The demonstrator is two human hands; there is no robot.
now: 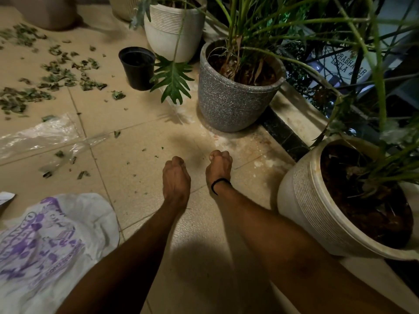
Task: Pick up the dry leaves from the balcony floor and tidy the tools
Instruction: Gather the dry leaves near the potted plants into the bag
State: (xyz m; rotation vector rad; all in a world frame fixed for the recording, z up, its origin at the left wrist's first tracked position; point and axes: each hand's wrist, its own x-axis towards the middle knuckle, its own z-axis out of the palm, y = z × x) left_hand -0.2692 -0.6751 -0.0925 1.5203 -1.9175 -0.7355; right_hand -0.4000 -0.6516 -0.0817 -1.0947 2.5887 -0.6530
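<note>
Both your arms are stretched out low over the floor [140, 137]. Your left hand [175, 175] and your right hand [218, 165], the one with the black band [218, 184] at the wrist, sit side by side, close but not touching. On each, the fingers are curled under into a loose fist. You're showing only the backs, so nothing is visible in either one, and I can't say whether a scrap is tucked inside.

Below them the tile is nearly bare, just a few crumbs. The real work is off to your left: the dry leaves [56, 75] lie scattered in a broad patch at the far left, well apart from both hands, with stragglers trailing toward a clear plastic sheet [40, 134].

The white bag [52, 241] with purple print lies crumpled right by your left elbow, which I'd judge is handy for dumping handfuls.

The pots hem you in on the right: a grey pot [235, 96] ahead, a cream pot [317, 211] just beside your right forearm, and a small black pot [137, 68] beyond. I can't pick out any tools here.

By my reckoning the pile is hardly touched, so your next reach swings left.
</note>
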